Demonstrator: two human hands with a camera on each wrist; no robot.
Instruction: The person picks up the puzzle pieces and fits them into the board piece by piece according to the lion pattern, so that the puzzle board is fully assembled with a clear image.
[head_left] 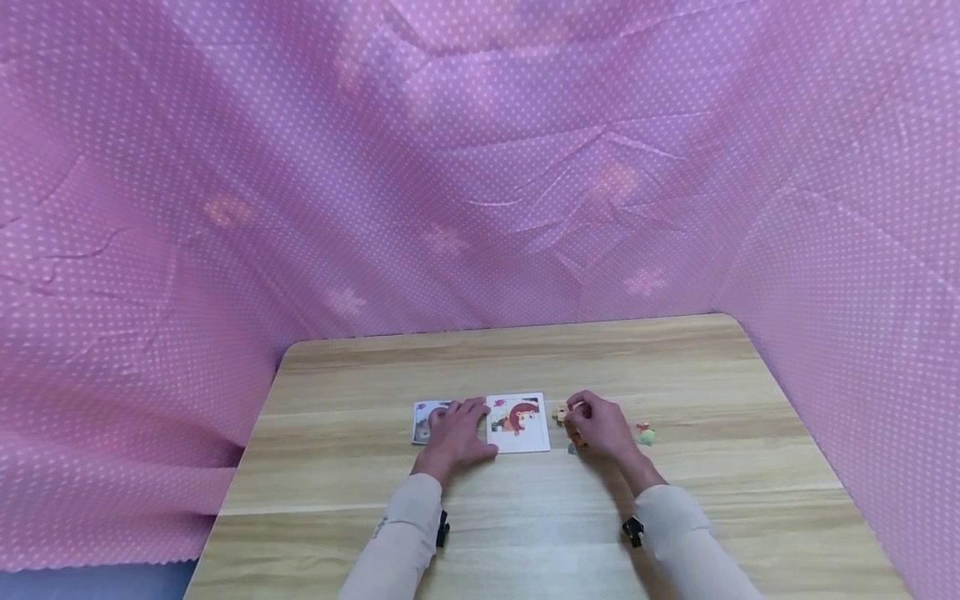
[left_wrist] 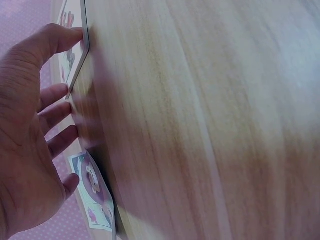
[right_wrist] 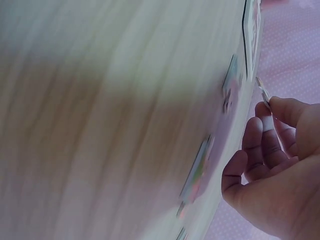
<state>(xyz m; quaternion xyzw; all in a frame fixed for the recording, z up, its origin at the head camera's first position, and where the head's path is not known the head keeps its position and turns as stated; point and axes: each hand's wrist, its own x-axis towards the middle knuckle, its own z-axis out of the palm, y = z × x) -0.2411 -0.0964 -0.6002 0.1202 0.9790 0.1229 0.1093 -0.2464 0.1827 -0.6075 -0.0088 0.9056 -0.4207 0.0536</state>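
A white puzzle board (head_left: 532, 437) with a partly assembled picture lies mid-table. My left hand (head_left: 453, 435) rests with spread fingers at its left edge; in the left wrist view the thumb of that hand (left_wrist: 30, 120) touches the board (left_wrist: 79, 62). Under the left fingers is a picture card (head_left: 422, 429), partly covered. Right of the board, my right hand (head_left: 606, 429) pinches a small puzzle piece (head_left: 560, 414). The right wrist view shows this hand (right_wrist: 280, 160) holding the thin piece (right_wrist: 262, 91) between thumb and fingertip, above the table.
Loose pieces lie beneath and beside my right hand, among them a green one (head_left: 647, 435) to its right and several in the right wrist view (right_wrist: 197, 170). The wooden table (head_left: 510, 358) meets a pink dotted cloth (head_left: 480, 208) at its back and sides.
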